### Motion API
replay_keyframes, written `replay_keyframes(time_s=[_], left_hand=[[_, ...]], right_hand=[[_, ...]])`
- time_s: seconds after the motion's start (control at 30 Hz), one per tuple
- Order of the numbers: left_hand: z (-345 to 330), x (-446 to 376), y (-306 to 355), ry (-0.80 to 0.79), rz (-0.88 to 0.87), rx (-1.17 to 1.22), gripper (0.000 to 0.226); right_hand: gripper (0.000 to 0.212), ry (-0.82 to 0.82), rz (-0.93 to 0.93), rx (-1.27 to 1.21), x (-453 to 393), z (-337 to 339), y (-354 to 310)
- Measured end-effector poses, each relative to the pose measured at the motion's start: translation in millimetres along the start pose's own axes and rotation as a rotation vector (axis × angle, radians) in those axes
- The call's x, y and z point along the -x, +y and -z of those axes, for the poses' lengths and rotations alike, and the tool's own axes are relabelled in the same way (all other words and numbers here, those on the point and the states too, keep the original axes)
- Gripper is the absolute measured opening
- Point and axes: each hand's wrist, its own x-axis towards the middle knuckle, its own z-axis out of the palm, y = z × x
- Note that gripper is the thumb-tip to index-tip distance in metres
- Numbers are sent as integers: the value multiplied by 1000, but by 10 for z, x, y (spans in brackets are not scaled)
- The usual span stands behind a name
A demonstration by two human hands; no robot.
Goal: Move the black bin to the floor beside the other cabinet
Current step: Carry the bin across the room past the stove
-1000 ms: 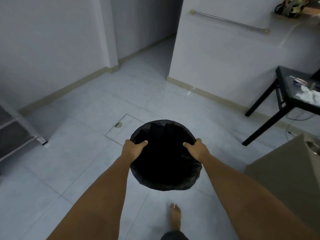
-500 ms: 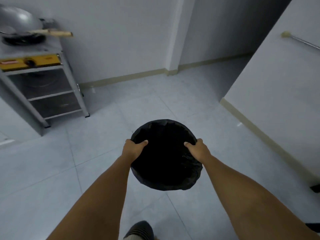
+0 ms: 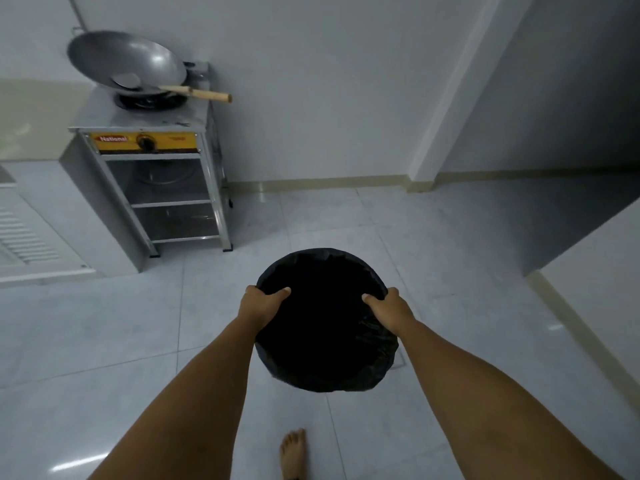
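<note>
Black bin (image 3: 325,327), lined with a dark bag, held clear of the floor (image 3: 104,341) in front of the person. Left hand (image 3: 261,304) is closed over the near-left part of the rim, thumb lying inside the opening; right hand (image 3: 389,308) is closed over the near-right part of the rim in the same manner. Both forearms are extended, and one bare foot (image 3: 293,452) is planted on the tiles below.

Ahead and to the left stands a metal stove stand (image 3: 156,188) carrying a wok (image 3: 124,62); a pale cabinet (image 3: 41,216) with a louvred door adjoins it on the left. The open tiles to the right of the stand, along the wall, are bare.

Progress, as judged from this view: the lift is done and the carry is under way, the bin being well apart from the stand and cabinet. Remaining steps appear to be closing the gap, lowering the bin upright onto the floor beside the cabinet, and letting go with both hands. Whether this cabinet is the intended one cannot be told.
</note>
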Motion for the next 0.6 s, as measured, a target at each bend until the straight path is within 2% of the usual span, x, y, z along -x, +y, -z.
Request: replay_keyframes(time_s=[0.43,0.6], left_hand=[[168,-1956,1230,23,26,59,86],[182,-2754,1646,63,103,122,87]], right_hand=[[81,-71,47,55,-2084,232,-1531],[73,-121,52,98,-3006,229,-2104]])
